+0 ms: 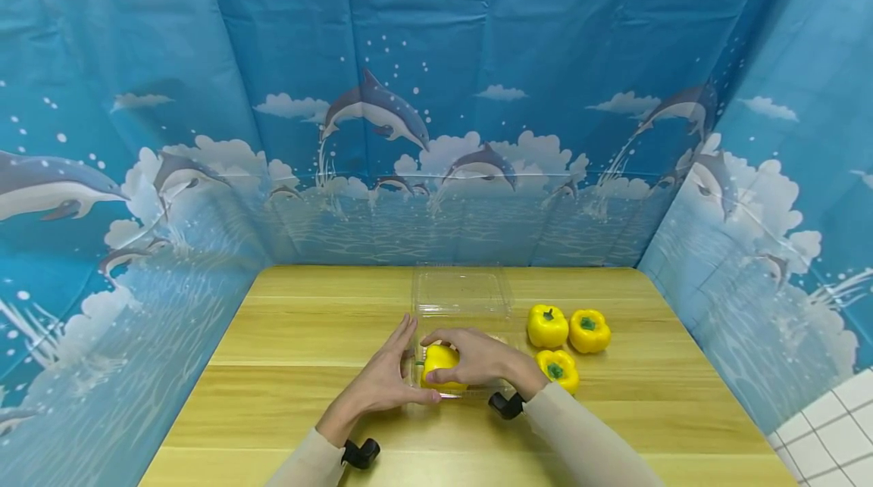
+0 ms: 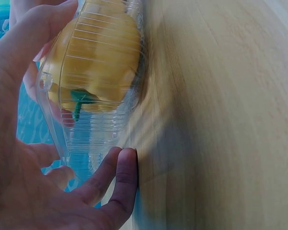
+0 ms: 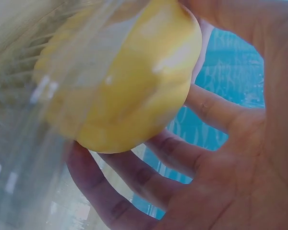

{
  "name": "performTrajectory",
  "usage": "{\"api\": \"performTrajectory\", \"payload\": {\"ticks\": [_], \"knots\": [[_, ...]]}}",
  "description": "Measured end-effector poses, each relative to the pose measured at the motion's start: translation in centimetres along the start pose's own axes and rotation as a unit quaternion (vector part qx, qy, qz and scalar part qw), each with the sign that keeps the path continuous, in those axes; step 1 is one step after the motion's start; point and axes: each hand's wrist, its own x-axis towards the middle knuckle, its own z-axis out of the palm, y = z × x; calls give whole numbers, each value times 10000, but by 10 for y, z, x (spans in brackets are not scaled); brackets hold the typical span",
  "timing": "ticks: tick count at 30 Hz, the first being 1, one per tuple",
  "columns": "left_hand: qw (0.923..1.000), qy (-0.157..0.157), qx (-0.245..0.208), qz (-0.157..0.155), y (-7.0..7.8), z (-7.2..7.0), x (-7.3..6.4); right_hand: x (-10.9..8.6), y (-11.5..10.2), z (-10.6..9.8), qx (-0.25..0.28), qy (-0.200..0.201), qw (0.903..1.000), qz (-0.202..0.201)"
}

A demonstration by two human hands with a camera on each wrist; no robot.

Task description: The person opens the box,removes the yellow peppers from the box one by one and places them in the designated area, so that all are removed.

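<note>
A yellow bell pepper (image 1: 439, 362) with a green stem lies on its side in the base of a clear plastic clamshell container (image 2: 93, 136), its stem pointing left. My right hand (image 1: 470, 357) grips this pepper from above, thumb on the near side and fingers curved round the far side. At the container's left end is my left hand (image 1: 390, 379), thumb stretched along the front edge and long fingers extended beside the left wall. In the left wrist view, its fingertips (image 2: 127, 155) are right at the container's lower end, close to the tabletop.
The container's hinged lid (image 1: 460, 290) lies folded back towards the curtain. Three more yellow bell peppers stand right of the container: one at the back (image 1: 548, 326), another farther right (image 1: 589, 331), the third (image 1: 558, 371) beside my right wrist. Dolphin-print curtains (image 1: 436, 93) surround the wooden table (image 1: 307, 335).
</note>
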Motion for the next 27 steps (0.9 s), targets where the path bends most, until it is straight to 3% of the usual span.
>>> {"api": "performTrajectory", "payload": {"ticks": [27], "knots": [[10000, -70, 12, 9, 0, -1, -1, -5, 1, -5, 197, 310, 9993, -94]]}}
